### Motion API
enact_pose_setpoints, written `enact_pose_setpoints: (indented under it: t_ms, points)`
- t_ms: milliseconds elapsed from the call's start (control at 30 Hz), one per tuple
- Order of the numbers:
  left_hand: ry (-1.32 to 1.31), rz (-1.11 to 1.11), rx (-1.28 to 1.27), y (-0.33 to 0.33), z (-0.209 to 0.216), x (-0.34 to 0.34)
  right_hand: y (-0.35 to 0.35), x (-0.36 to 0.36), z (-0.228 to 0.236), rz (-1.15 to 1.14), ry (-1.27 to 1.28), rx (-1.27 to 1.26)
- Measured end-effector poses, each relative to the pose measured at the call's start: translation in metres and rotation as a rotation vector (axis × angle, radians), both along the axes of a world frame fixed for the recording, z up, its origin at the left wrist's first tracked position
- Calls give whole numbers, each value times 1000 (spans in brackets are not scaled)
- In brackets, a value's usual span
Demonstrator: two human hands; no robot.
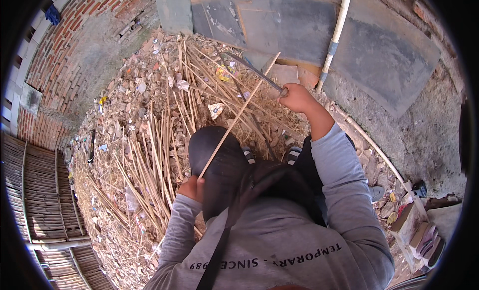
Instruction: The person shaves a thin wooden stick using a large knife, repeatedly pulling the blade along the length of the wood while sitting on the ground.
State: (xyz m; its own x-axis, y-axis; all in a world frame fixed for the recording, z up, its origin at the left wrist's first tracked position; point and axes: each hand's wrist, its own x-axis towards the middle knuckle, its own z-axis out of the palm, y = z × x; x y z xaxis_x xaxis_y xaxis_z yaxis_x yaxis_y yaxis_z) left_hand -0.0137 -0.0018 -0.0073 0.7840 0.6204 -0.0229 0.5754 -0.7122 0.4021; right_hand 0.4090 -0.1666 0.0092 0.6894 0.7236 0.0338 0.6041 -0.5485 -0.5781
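Note:
My left hand (190,189) is closed around the lower end of a long, thin bamboo strip (230,128), beside my left knee. The strip slants up and to the right, passing over the dark trouser leg. Farther off on the right, my right hand (299,98) grips the handle of a long-bladed knife (267,79). Its grey blade points up and to the left and crosses the strip near the strip's far end. Whether blade and strip touch there, I cannot tell.
Many split bamboo strips (158,160) lie on the littered ground to the left and ahead. Dark panels (284,28) and a pale pole (333,45) stand ahead. Sandals (427,242) rest at the lower right. A brick wall (65,73) and a bamboo screen (42,190) bound the left.

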Motion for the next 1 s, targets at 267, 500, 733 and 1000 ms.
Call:
enact_pose_setpoints:
  t_ms: [267, 500, 733, 1000]
  points:
    - [-21, -19, -7, 1, 1, 1, 10, -29, 8, 351, 35, -113]
    - [-31, -28, 1, 5, -6, -3, 11, -42, 22, 402, 127, -162]
    - [-11, -16, -25, 5, -4, -2, 6, -34, 21, 331, 81, -120]
    - [-51, -27, -27, 5, -1, 1, 8, -27, 11, 259, 17, -110]
